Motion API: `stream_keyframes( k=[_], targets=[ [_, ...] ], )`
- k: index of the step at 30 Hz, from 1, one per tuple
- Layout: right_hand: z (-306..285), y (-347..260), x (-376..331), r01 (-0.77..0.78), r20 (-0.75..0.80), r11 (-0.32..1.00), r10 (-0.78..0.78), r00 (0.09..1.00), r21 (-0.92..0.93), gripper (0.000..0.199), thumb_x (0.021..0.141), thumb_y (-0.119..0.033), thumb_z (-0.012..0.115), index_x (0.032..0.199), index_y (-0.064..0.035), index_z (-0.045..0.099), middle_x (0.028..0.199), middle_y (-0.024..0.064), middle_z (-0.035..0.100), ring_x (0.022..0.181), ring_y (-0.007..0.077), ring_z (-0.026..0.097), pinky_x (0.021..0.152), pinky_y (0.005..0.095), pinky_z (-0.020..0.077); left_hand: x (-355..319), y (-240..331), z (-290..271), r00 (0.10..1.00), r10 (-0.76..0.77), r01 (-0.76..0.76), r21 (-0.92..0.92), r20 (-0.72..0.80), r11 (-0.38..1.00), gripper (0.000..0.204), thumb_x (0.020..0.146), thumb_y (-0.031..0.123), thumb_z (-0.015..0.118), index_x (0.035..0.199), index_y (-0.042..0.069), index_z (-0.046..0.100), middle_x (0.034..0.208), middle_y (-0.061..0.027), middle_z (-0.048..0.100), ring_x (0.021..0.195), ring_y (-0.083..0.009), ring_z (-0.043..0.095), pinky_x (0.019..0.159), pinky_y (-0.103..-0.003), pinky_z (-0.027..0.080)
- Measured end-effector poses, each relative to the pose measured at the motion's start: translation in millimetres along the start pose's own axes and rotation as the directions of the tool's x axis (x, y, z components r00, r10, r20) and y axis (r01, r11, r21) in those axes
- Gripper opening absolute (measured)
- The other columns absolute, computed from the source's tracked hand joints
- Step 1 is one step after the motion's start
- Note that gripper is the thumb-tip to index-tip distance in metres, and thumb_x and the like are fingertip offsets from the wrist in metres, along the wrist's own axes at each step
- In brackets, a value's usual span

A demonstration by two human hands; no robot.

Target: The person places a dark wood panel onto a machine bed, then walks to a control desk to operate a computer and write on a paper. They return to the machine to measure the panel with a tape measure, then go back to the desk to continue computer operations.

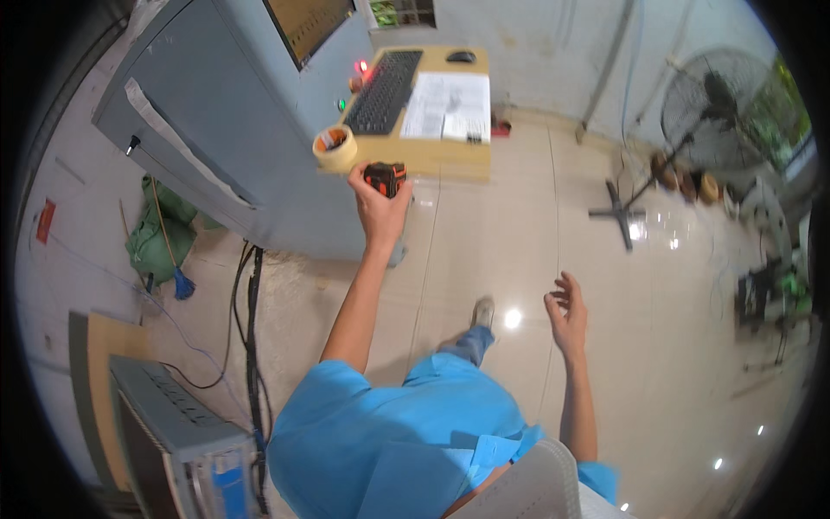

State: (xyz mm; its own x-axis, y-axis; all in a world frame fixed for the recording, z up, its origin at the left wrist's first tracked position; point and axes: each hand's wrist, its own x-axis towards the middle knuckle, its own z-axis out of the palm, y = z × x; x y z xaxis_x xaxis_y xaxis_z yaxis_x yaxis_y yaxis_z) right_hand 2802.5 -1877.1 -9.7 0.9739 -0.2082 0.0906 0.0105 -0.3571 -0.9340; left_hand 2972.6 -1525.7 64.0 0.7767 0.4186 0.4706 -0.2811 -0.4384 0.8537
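Note:
My left hand [380, 208] is closed around a black and orange tape measure [385, 179], at the near left corner of a small wooden shelf [445, 160]. Right beside it on that corner lies a roll of cream tape [335, 149] with an orange core. Farther back on the shelf are a black keyboard [385, 91], white paper sheets [445, 99] and a black mouse [461, 57]. My right hand [566, 316] hangs over the tiled floor, fingers curved and apart, with nothing in it.
The shelf juts from a grey-blue machine cabinet [207, 112] with a screen [311, 26]. A standing fan [713, 108] is at the far right. Black cables [252, 329] run along the floor at left, near a grey metal box [177, 406] and a green bag [164, 233].

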Motion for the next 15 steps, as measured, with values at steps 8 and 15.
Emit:
stream_keyframes(
  k=[8,15],
  targets=[
    [19.5,-26.3,248.1,0.063,0.146,0.998,-0.061,0.987,-0.01,0.053,0.098,-0.02,0.068,0.145,-0.0015,0.053,0.133,0.018,0.064,0.113,0.0235,0.065,0.095,0.0383,0.0537,65.7,-33.3,77.0,0.967,0.079,0.004,0.322,-0.243,0.947,0.064,0.077,0.01,0.085,0.132,0.004,0.054,0.129,-0.0156,0.057,0.121,-0.0373,0.056,0.104,-0.048,0.045],
    [82.6,-58.4,491.2,0.471,0.223,0.882,-0.457,0.861,-0.012,0.061,0.095,-0.019,0.072,0.148,-0.001,0.049,0.141,0.0216,0.058,0.121,0.0298,0.061,0.096,0.041,0.0541,73.6,-38.8,99.5,0.932,0.067,0.111,0.458,-0.355,0.882,0.074,0.073,0.018,0.089,0.136,0.006,0.053,0.129,-0.0168,0.061,0.121,-0.0378,0.059,0.102,-0.049,0.046]
  ],
)
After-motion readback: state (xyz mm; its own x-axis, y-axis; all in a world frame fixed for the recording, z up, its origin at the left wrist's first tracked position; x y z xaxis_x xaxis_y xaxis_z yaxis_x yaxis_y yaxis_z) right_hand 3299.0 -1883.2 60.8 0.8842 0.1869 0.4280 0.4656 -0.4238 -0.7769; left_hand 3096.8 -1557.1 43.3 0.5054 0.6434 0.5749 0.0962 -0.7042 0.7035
